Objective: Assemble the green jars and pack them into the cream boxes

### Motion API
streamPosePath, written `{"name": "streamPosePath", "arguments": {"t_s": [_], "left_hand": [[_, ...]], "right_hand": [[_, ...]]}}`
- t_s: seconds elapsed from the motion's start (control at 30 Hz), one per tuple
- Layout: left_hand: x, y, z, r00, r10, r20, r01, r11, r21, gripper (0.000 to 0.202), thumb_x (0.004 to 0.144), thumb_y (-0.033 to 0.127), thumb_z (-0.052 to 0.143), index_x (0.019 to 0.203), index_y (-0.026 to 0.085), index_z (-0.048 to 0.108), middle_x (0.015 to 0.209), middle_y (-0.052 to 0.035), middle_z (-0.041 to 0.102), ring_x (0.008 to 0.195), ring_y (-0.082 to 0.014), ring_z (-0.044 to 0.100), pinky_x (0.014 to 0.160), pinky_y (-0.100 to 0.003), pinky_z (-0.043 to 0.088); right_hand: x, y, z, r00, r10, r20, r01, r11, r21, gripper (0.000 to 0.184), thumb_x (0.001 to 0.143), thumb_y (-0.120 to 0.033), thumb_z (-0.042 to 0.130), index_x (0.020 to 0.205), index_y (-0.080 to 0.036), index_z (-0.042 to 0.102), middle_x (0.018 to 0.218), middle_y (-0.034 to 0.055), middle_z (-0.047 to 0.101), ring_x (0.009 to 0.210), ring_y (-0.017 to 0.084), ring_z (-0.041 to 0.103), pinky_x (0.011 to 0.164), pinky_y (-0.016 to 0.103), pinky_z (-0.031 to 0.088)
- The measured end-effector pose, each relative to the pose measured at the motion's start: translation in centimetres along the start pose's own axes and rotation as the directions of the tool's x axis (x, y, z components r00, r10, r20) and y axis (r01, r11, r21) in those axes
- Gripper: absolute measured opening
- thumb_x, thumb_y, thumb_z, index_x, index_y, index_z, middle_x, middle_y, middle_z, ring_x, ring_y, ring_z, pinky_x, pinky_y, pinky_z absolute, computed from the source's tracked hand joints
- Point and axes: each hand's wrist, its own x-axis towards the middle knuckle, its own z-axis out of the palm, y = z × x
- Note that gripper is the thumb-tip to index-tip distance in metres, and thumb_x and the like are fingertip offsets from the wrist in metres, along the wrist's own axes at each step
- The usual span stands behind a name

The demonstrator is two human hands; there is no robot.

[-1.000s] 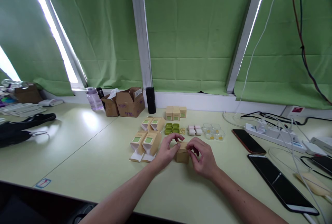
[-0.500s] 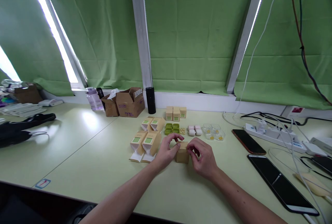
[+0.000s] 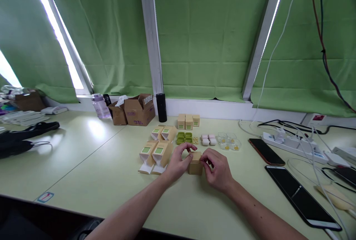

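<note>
A small brown cardboard box (image 3: 195, 169) stands upright on the table between my hands. My left hand (image 3: 178, 163) curls over its left side, thumb at the upper left edge and fingers arched above the top. My right hand (image 3: 218, 168) pinches at the upper right edge, its fingertips partly hidden. Left of them, several similar boxes (image 3: 159, 151) with green labels lie with white-lined flaps open. Just beyond my hands are green square cups (image 3: 184, 137), tiny yellowish pieces (image 3: 195, 140), pale pink-white blocks (image 3: 209, 140) and clear cups (image 3: 229, 141) with some yellow bits in them.
Three shut labelled boxes (image 3: 188, 122) stand farther back, near a black cylinder (image 3: 161, 107) and an open brown carton (image 3: 139, 110). Two phones (image 3: 302, 195) and a power strip (image 3: 294, 146) with loose cables occupy the right side. A purple bottle (image 3: 101, 106) stands back left.
</note>
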Motion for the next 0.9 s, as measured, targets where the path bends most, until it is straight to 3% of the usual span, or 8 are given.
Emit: {"name": "streamPosePath", "arguments": {"t_s": [0.3,0.4,0.53,0.9], "left_hand": [[0.0,-0.2,0.0,1.000,0.004,0.005,-0.004,1.000,0.000,0.024,0.083,0.023,0.059,0.105,0.023,0.070,0.111,-0.0065,0.074,0.106,-0.0258,0.064,0.101,-0.040,0.045],[-0.1,0.0,0.0,1.000,-0.009,0.013,0.008,1.000,0.004,0.027,0.082,0.021,0.060,0.106,0.023,0.070,0.112,-0.0063,0.073,0.108,-0.0263,0.063,0.101,-0.041,0.045],[-0.2,0.2,0.0,1.000,-0.020,0.021,0.020,1.000,0.001,0.029,0.081,0.021,0.060,0.109,0.024,0.070,0.114,-0.0066,0.073,0.110,-0.0275,0.062,0.103,-0.043,0.044],[-0.3,0.4,0.1,0.997,-0.063,0.035,0.062,0.998,0.025,0.034,0.077,0.018,0.060,0.110,0.025,0.068,0.117,-0.0059,0.071,0.116,-0.0297,0.060,0.108,-0.045,0.042]], "right_hand": [[0.0,0.0,-0.2,0.999,0.038,0.004,-0.038,0.999,0.021,0.012,0.085,-0.011,0.058,0.084,-0.023,0.055,0.075,0.0014,0.058,0.066,0.017,0.053,0.058,0.028,0.037],[0.0,0.2,0.1,0.985,0.172,0.007,-0.172,0.983,0.066,0.007,0.088,-0.018,0.059,0.087,-0.023,0.055,0.070,-0.0015,0.056,0.059,0.015,0.049,0.055,0.027,0.037],[0.0,0.6,0.7,0.932,0.359,0.050,-0.362,0.925,0.115,0.010,0.090,-0.026,0.059,0.097,-0.025,0.053,0.064,-0.0072,0.047,0.053,0.014,0.046,0.051,0.025,0.036],[-0.1,0.8,0.8,0.921,0.371,0.122,-0.383,0.918,0.106,0.023,0.087,-0.021,0.057,0.107,-0.027,0.049,0.068,-0.0078,0.048,0.056,0.015,0.051,0.052,0.024,0.035]]}}
